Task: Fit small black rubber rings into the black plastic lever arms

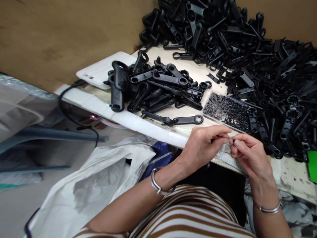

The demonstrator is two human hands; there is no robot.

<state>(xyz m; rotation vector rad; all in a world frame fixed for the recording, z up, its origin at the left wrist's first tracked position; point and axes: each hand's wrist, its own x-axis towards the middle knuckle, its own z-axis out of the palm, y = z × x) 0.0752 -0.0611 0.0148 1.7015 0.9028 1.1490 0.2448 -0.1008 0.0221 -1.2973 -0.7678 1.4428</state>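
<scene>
My left hand (201, 145) and my right hand (252, 155) meet at the fingertips over the table's front edge. Between the thumb and fingers of the right hand sits a small black part (233, 140). The left thumb and forefinger are pinched beside it; what they hold is too small to make out. Just beyond the hands lies a clear shallow tray (218, 120) of tiny black and metallic-looking pieces. To its left is a pile of black plastic arm-shaped parts with ring ends (168, 79), and one such arm (188, 119) lies near the edge.
A large heap of black plastic parts (205, 29) covers the back and right of the table. A white flat device (106, 67) with a black cable (60, 102) stands at the left. Cardboard (74, 36) rises behind. A white sack (99, 178) hangs below the edge.
</scene>
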